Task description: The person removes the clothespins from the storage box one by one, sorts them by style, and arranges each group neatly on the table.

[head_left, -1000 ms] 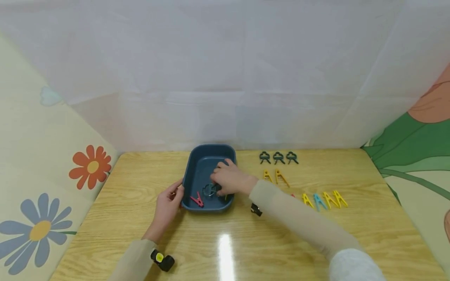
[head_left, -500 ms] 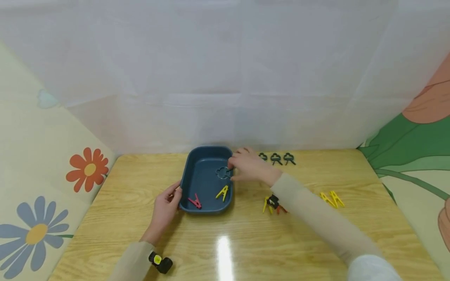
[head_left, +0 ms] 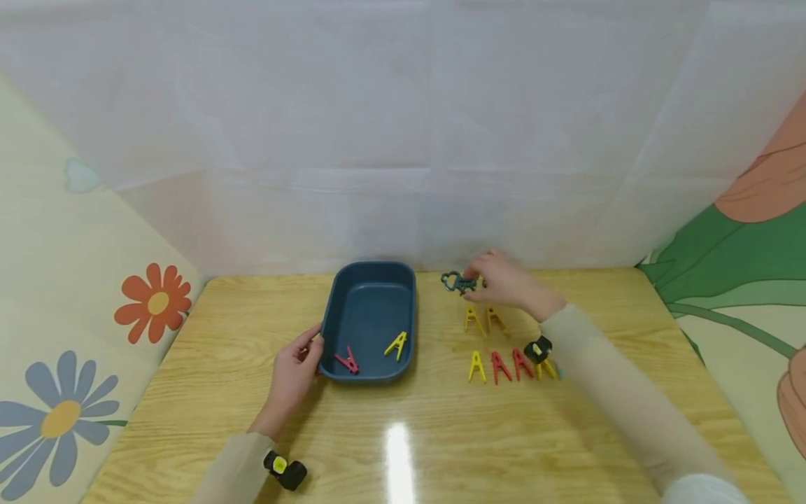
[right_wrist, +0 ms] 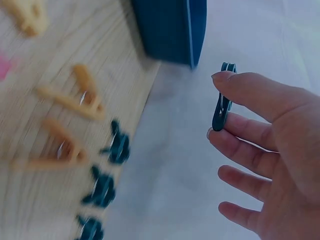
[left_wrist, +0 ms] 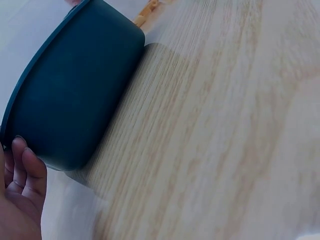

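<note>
My left hand grips the left side of a dark blue plastic tray; in the left wrist view its fingertips lie against the tray's outer wall. Inside the tray are a red clothespin and a yellow clothespin. To the right of the tray, my right hand pinches a dark green clip between thumb and fingers, its other fingers spread. Beside that hand, several similar dark green clips lie in a row on the table, mostly hidden by it in the head view.
Two orange-yellow clothespins lie just nearer than the green clips. A further row holds a yellow clothespin, red clothespins and others partly covered by the right wrist camera. A white sheet stands behind the table.
The right hand has lifted the green clip out of the tray, over its right rim, and carried it right to the row of green clips. The left hand stays on the tray.
</note>
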`<state>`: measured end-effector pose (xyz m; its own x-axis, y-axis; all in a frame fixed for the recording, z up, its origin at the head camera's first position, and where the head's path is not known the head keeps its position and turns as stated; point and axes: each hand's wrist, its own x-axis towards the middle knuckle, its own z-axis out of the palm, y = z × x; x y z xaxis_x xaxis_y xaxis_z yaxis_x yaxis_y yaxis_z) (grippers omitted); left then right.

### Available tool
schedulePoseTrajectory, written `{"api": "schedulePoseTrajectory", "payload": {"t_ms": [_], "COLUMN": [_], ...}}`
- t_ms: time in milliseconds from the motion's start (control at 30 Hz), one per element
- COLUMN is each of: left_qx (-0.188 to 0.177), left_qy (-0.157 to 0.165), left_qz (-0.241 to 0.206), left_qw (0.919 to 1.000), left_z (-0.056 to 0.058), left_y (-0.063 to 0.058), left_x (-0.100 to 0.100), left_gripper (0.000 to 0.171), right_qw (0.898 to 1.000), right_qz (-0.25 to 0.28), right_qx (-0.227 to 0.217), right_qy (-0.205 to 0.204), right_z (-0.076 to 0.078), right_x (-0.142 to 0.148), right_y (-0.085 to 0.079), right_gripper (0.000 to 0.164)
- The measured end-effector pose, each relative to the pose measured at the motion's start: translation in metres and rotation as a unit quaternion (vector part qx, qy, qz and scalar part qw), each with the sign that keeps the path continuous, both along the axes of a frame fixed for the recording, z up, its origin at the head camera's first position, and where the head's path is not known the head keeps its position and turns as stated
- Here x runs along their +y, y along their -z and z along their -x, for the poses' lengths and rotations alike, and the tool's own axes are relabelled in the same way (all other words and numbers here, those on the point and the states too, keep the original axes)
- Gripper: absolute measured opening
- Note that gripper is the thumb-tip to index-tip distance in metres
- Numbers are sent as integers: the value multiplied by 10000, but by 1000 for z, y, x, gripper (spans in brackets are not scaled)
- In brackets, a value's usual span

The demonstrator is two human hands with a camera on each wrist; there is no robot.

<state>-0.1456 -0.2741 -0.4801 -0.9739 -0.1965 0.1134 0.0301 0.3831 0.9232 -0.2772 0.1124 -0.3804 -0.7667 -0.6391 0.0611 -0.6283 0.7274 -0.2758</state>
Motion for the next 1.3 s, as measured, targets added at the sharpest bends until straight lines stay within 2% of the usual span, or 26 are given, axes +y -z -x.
{"api": "schedulePoseTrajectory", "payload": {"t_ms": [333, 500, 633, 833, 1067, 1300], "left_qx": [-37, -17, -31, -190, -5, 42], "left_qy": [-12, -1, -14, -23, -23, -18], "left_qz": [104, 110, 132, 209, 25, 29], "left_qw": [9999, 9999, 9999, 9996, 10000, 10000], "left_z": [-2, -2, 0, 2, 1, 0], "left_y": [-2, -3, -2, -1, 1, 1], "left_x": [0, -1, -2, -3, -2, -1], "left_gripper": [37, 37, 37, 38, 36, 36], "right_qw": [9974, 9924, 9884, 9808, 9700, 9605], "right_qz": [290, 300, 378, 426, 552, 551], "right_qx": [61, -19, -12, -171, -232, -330], "right_qy": [658, 1197, 1468, 1896, 2356, 2707], "right_z": [16, 22, 24, 20, 17, 16], "right_x": [53, 75, 87, 97, 100, 106], "right_y": [15, 25, 32, 41, 50, 61], "right_gripper": [37, 40, 39, 42, 43, 44]}}
